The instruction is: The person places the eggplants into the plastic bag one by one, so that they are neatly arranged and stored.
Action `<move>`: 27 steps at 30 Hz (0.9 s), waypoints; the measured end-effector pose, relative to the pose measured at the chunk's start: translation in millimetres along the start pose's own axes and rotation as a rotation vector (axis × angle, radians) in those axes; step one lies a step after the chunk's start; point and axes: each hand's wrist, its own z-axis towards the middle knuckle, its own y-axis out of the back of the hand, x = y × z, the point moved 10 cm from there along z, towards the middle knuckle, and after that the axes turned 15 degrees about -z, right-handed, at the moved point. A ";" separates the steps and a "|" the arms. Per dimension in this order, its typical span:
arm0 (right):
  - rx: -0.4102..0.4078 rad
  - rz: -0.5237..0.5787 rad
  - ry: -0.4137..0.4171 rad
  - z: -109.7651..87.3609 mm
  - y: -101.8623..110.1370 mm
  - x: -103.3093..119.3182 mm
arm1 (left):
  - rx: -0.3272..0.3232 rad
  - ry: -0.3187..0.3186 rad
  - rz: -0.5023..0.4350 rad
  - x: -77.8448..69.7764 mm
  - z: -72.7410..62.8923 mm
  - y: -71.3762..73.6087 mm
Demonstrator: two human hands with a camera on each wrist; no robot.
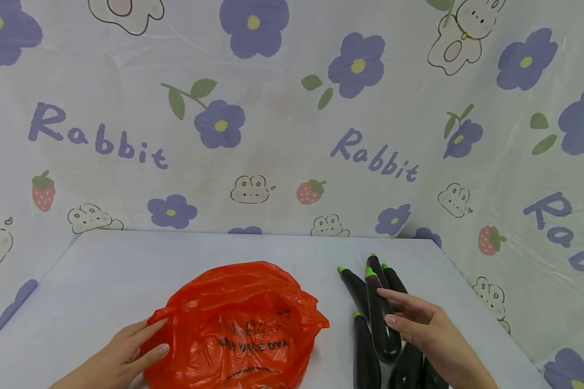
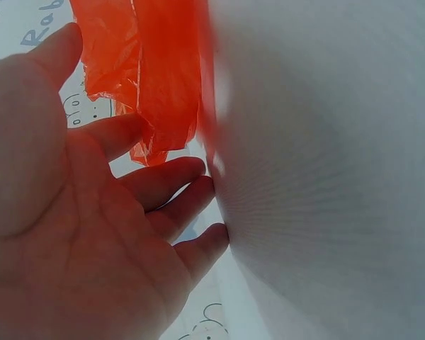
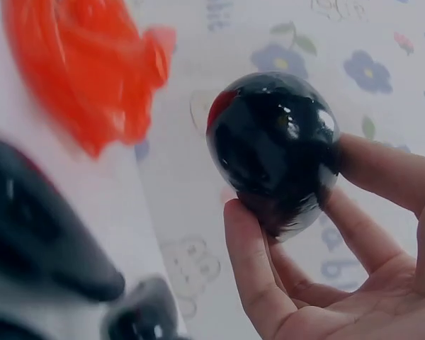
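Note:
A dark, glossy eggplant (image 1: 380, 319) with a bright green stem end is in my right hand (image 1: 430, 328), pinched between thumb and fingers above several other eggplants (image 1: 365, 351). The right wrist view shows its rounded dark end (image 3: 273, 142) between the fingertips. My left hand (image 1: 124, 351) touches the left side of a red plastic bag (image 1: 243, 308) with loosely extended fingers. In the left wrist view the palm (image 2: 78, 234) faces the camera, and the lower fingertips meet the white tabletop. What the bag contains is hidden.
The white table (image 1: 141, 265) runs back to a hanging cloth (image 1: 272, 162) printed with flowers, rabbits and strawberries. That cloth also covers the right side. The eggplant pile lies right of the bag, with a strip of tabletop between them.

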 end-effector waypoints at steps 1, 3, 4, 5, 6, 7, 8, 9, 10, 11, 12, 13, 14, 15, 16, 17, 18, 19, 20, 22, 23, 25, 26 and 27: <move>0.004 0.012 0.002 0.6 -5.5 2.5 | 0.004 -0.003 -0.003 -0.2 -0.1 -0.4; 0.016 0.015 0.007 1.8 -16.3 8.3 | 0.005 0.000 -0.013 0.0 -0.5 -0.8; 0.017 0.018 0.005 2.3 -21.5 10.9 | 0.007 -0.001 -0.016 0.2 -0.9 -1.1; 0.015 0.021 0.002 2.9 -26.6 13.5 | 0.007 0.003 -0.021 0.6 -1.1 -1.4; 0.017 0.028 0.000 3.4 -32.1 15.9 | 0.008 0.006 -0.031 1.0 -1.3 -1.7; 0.019 0.029 -0.003 3.8 -37.8 18.3 | 0.011 0.005 -0.035 1.5 -1.4 -2.1; 0.020 0.029 -0.002 4.4 -43.4 20.9 | 0.010 0.011 -0.039 2.2 -1.5 -2.2; 0.024 0.030 -0.001 5.1 -49.2 23.2 | 0.011 0.015 -0.039 2.8 -1.5 -2.4; 0.027 0.027 0.001 5.8 -55.0 25.7 | 0.016 0.009 -0.034 2.7 -1.3 -2.8; 0.034 0.022 0.006 6.2 -60.9 28.2 | 0.021 0.006 -0.030 2.7 -1.1 -3.1; 0.044 0.018 0.012 6.6 -66.9 30.8 | 0.025 0.003 -0.028 2.8 -1.0 -3.3; 0.056 0.017 0.019 7.1 -73.1 33.5 | 0.029 -0.003 -0.017 2.7 -0.9 -3.5; 0.072 0.022 0.027 7.6 -79.3 36.4 | 0.030 -0.003 -0.009 2.7 -1.1 -3.4; 0.090 0.026 0.037 8.2 -85.7 39.3 | 0.035 -0.007 -0.002 2.5 -1.2 -3.6; 0.113 0.034 0.041 8.8 -91.9 41.8 | 0.038 -0.008 0.001 2.5 -1.5 -3.6; 0.139 0.042 0.047 9.6 -98.2 44.3 | 0.040 -0.010 0.002 2.2 -1.9 -3.5; 0.167 0.057 0.050 10.5 -104.7 46.5 | 0.040 -0.006 -0.001 2.2 -2.3 -3.5; 0.191 0.070 0.049 11.3 -110.6 48.0 | 0.042 -0.007 -0.001 1.9 -2.9 -4.1; 0.209 0.078 0.047 11.9 -116.0 49.1 | 0.042 -0.006 -0.006 1.8 -3.5 -4.5; 0.240 0.087 0.038 13.1 -125.9 50.7 | 0.040 -0.003 -0.015 1.6 -4.4 -5.3; 0.254 0.091 0.038 13.4 -130.7 51.7 | 0.040 -0.005 -0.021 1.5 -4.8 -5.8; 0.271 0.092 0.029 13.8 -138.8 52.6 | 0.040 -0.012 -0.030 1.5 -5.2 -6.8; 0.278 0.087 0.031 13.8 -142.9 53.2 | 0.040 -0.017 -0.035 1.7 -5.3 -7.2; 0.289 0.081 0.033 13.9 -147.0 54.1 | 0.041 -0.018 -0.038 1.7 -5.3 -7.7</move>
